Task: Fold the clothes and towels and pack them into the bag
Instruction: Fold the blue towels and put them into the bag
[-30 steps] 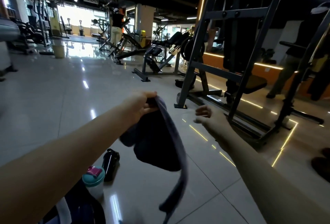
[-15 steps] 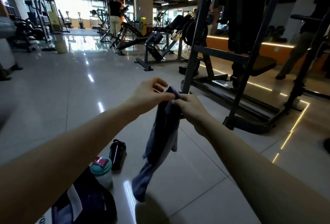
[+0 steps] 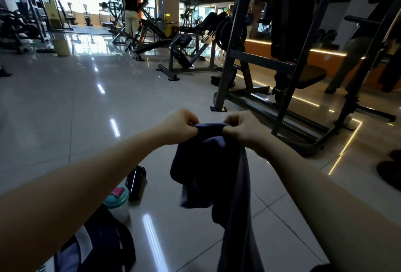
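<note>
Currently both bare arms stretch forward over a glossy tiled floor [image 3: 65, 120] in a gym. The left hand [image 3: 178, 127] and the right hand [image 3: 245, 129] are raised side by side, close together. Each has its fingers curled in and pinches the top edge of a dark blue towel [image 3: 206, 167]. A short span of that edge runs taut between the two hands.

Below them the towel hangs free in the air, bunched and uneven. A shorter flap ends on the left side, and a longer strip drops along the right and runs out of the bottom of the view. The towel hangs above the floor, well apart from the bag.

At the lower left, partly under the left forearm, a dark bag [image 3: 104, 235] lies on the floor, with white and pale blue fabric showing at its near side. Just beyond it stands a shaker bottle [image 3: 118, 203] with a teal lid and a pink cap. A black bottle [image 3: 135, 181] lies on the tiles just behind the shaker.

To the right rises the grey steel frame of a weight machine [image 3: 260, 60], its base on the floor beyond the hands. Farther back, a yellow bin [image 3: 61, 47] stands near bright windows, and a standing person [image 3: 130, 11] is among other machines.
</note>
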Available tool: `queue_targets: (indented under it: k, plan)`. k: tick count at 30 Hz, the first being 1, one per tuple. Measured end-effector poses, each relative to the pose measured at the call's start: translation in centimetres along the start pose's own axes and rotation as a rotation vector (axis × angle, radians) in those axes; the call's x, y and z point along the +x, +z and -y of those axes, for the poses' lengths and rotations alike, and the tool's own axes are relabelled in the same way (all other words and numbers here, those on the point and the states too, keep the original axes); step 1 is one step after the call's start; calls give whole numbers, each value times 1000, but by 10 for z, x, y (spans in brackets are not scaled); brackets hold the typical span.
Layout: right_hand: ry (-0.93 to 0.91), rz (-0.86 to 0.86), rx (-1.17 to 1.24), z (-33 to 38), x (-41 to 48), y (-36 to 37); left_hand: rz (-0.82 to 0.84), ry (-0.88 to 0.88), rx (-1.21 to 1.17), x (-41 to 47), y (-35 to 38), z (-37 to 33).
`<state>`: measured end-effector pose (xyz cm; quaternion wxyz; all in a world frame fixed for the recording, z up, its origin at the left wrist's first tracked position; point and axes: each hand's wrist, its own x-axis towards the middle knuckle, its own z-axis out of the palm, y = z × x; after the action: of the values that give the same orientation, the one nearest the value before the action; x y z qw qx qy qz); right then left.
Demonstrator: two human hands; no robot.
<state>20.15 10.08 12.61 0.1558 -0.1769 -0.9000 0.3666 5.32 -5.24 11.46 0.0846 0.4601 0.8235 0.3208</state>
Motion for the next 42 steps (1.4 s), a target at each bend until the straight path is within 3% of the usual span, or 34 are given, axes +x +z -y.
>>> queue_targets:
  k: [3, 7, 16, 25, 28, 33, 39, 42]
  plan:
    - [-20, -31, -220, -13, 5, 1, -98, 1, 195, -1, 0, 10]
    - [-5, -38, -400, -32, 7, 0, -182, -52, 50, 0, -13, 31]
    - [157, -80, -624, -66, 6, 3, -508, -73, 6, -2, -24, 59]
    - [318, -103, -648, -89, -7, -5, -573, -546, -120, -24, -31, 123]
    - [337, -43, -488, -95, -7, -7, -572, -636, -252, -31, -33, 135]
    - [510, 100, 129, -87, -11, -3, -514, -601, -334, -27, -31, 122]
    - [490, 269, 539, -45, -10, 10, -329, -348, -209, -17, -22, 55]
    - [482, 334, 628, -28, 0, 25, -81, -168, -270, -31, -15, 20]
